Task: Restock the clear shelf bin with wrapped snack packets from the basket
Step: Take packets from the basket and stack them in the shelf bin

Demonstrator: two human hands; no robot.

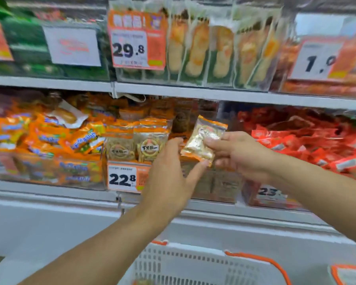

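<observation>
1. Far left, lower shelf: neighbouring bin heaped w/ orange wrapped sweets; blue lettering on wrappers too blurred to read. Its price tag is cut off, only a "5" shows. Not part of this job.
2. Upper shelf, L to R: white card w/ smeared red print, unreadable; orange price tag reading "29.8" w/ characters on top I can't make out; long clear-wrapped snacks beside it; tag at far right starts "1." then blurs.
3. Clear shelf bin, centre of lower shelf: packets standing upright at its left side, round logo w/ characters, not legible. Tag on front reads "22.8". Right part of bin looks less filled, hands block much of it, so can't tell exactly.
4. Left hand: fingers spread and relaxed, thumb tip touching the lower corner of the held packet, steadying it rather than gripping.
5. Snack packet: clear wrap, orange top strip, pale contents; held tilted in front of the bin's upper opening, not yet in.
6. Right hand: pinches the packet's right edge betw. thumb and fingers.
7. Right: red packets in next bin, tag partly hidden, "25" visible.
8. Bottom: white basket w/ orange trim, contents mostly out of view. Judgement: restock is mid-way; this packet still to place, how many remain I can't tell.
</observation>
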